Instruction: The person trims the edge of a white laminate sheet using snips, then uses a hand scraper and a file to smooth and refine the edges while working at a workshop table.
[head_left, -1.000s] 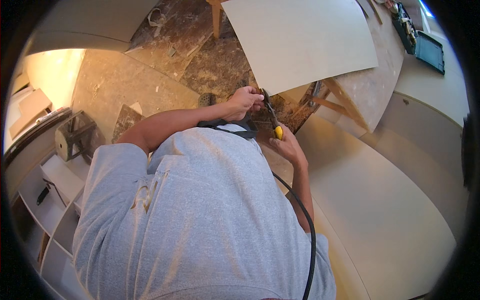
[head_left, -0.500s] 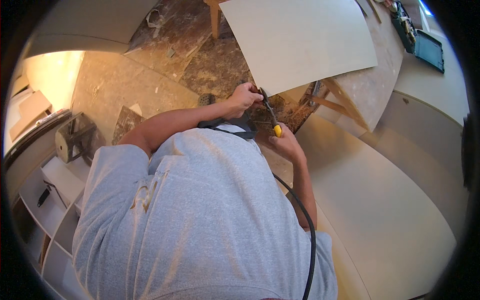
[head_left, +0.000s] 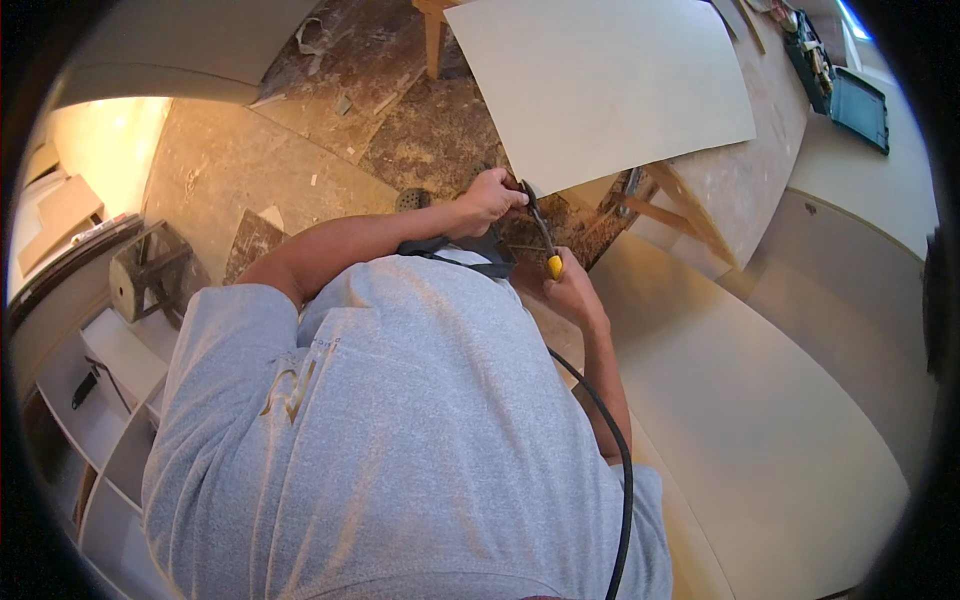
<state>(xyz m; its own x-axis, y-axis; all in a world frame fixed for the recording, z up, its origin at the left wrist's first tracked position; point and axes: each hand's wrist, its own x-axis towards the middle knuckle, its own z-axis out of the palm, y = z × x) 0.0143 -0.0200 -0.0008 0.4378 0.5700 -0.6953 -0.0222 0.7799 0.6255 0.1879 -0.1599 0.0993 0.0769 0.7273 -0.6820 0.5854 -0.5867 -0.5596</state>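
Note:
I look down over my own grey T-shirt (head_left: 400, 440). My left hand (head_left: 490, 195) is stretched forward, its fingers closed around the front end of a black power tool (head_left: 475, 250) held in front of my chest. My right hand (head_left: 575, 295) grips a thin screwdriver (head_left: 540, 235) with a yellow handle end; its shaft points up to the spot under my left hand's fingers. A black cable (head_left: 620, 470) runs from the tool down along my right forearm. The tool's working end is hidden by my hands.
A pale board (head_left: 600, 80) lies on a wooden trestle (head_left: 680, 215) just beyond my hands. A large pale panel (head_left: 780, 420) lies to the right. The dusty floor (head_left: 250, 170) has scraps. White shelving (head_left: 90, 400) stands at the lower left, a teal case (head_left: 860, 105) at the upper right.

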